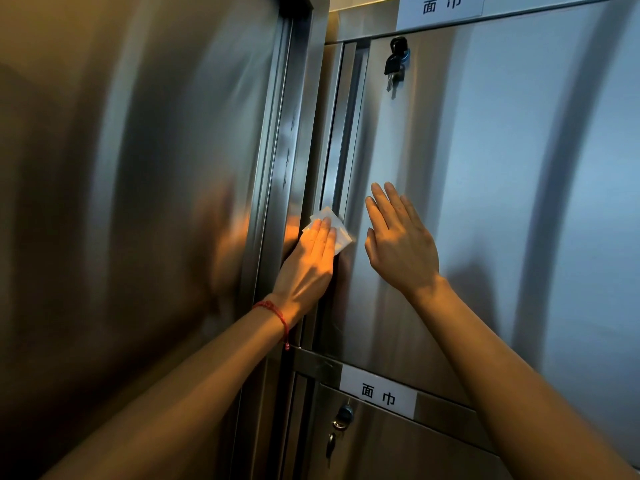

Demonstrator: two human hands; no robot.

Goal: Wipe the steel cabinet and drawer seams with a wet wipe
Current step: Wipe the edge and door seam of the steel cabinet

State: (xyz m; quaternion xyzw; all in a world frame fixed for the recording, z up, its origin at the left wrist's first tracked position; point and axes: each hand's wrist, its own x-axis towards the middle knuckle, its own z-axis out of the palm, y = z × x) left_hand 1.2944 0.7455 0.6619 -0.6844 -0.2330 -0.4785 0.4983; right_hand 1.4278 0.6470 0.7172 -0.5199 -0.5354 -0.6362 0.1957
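Observation:
A steel cabinet door (485,209) fills the right half of the head view. Its recessed vertical handle seam (341,140) runs down the door's left edge. My left hand (308,261) presses a folded white wet wipe (334,228) flat against the lower end of that seam, fingers straight. My right hand (398,240) lies flat and open on the door face just right of the wipe, holding nothing. A red string bracelet (277,313) circles my left wrist.
A tall steel panel (138,202) stands at the left, beside a vertical frame post (277,168). A black key hangs in the upper door's lock (396,64). White labels (379,393) mark the doors. A second lock with a key (341,420) sits on the lower door.

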